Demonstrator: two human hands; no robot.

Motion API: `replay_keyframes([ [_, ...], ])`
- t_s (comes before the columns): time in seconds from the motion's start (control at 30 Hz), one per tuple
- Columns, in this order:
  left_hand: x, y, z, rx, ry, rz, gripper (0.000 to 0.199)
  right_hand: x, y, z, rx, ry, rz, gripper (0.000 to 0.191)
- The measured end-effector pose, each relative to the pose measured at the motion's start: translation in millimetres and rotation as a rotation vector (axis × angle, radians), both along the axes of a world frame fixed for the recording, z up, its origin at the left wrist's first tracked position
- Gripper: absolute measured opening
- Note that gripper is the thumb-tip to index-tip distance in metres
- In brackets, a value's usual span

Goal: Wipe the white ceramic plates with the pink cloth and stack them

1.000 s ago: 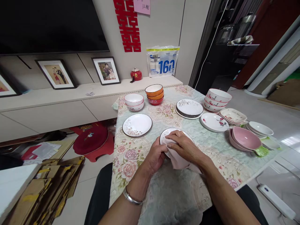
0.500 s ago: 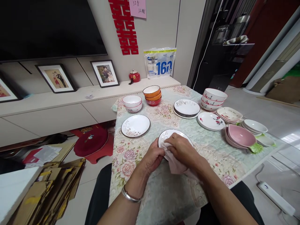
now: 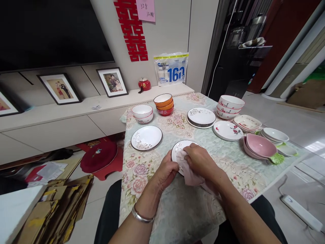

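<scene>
My left hand point(image 3: 167, 170) grips the near-left rim of a white plate point(image 3: 180, 145) with a dark edge and a floral pattern, thumb on top. Bunched in my right hand point(image 3: 199, 159) is a pale pink cloth point(image 3: 189, 173), pressed on the plate's face; its loose end hangs over the near rim. My right hand covers the plate's right part. A similar plate point(image 3: 146, 137) lies on the flowered tablecloth point(image 3: 142, 169) to the left. Beyond my hands sits a stack of dark-rimmed plates point(image 3: 201, 116).
Orange and red bowls point(image 3: 164, 103) and white bowls point(image 3: 142, 113) stand at the table's back left. Along the right are red-flowered plates point(image 3: 228, 130), stacked bowls point(image 3: 230, 105), pink leaf-handled bowls point(image 3: 261, 146) and small white dishes point(image 3: 275, 134). Flattened cardboard point(image 3: 56, 210) lies on the floor at left.
My right hand has shifted slightly across the plate with the cloth, uncovering a bit more of its patterned face. My left hand keeps its hold. The camera view has moved slightly.
</scene>
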State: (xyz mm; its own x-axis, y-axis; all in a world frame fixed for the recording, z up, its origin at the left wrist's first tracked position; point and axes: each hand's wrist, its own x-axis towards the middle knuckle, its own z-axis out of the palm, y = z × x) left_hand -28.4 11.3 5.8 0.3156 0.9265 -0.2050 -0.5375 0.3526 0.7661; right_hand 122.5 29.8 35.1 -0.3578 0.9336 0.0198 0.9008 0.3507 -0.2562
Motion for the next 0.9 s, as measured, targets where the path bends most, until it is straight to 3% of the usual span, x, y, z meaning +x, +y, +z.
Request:
replay_keyframes([
  [0.1, -1, 0, -2.6, 0.009, -0.026, -0.001, 0.062, -7, -3, 0.3, -0.021, 0.203, 0.225, 0.024],
  [0.17, -1, 0, -3.3, 0.007, -0.032, -0.001, 0.060, -8, 1, -3.8, 0.014, 0.259, 0.264, 0.025],
  [0.4, 0, 0, 0.5, -0.018, -0.018, 0.008, 0.070, 8, 11, -5.0, 0.027, 0.100, -0.004, 0.023],
  [0.63, 0, 0, -2.6, 0.010, -0.006, 0.005, 0.062, -4, 6, -7.9, -0.012, 0.383, 0.202, 0.029],
  [0.77, 0, 1, -3.0, 0.001, 0.013, 0.014, 0.067, 0, 14, -13.3, 0.018, 0.340, 0.073, 0.029],
  [0.9, 0, 1, -2.5, -0.004, 0.003, 0.008, 0.068, 4, 12, -7.1, 0.022, 0.190, -0.011, 0.026],
])
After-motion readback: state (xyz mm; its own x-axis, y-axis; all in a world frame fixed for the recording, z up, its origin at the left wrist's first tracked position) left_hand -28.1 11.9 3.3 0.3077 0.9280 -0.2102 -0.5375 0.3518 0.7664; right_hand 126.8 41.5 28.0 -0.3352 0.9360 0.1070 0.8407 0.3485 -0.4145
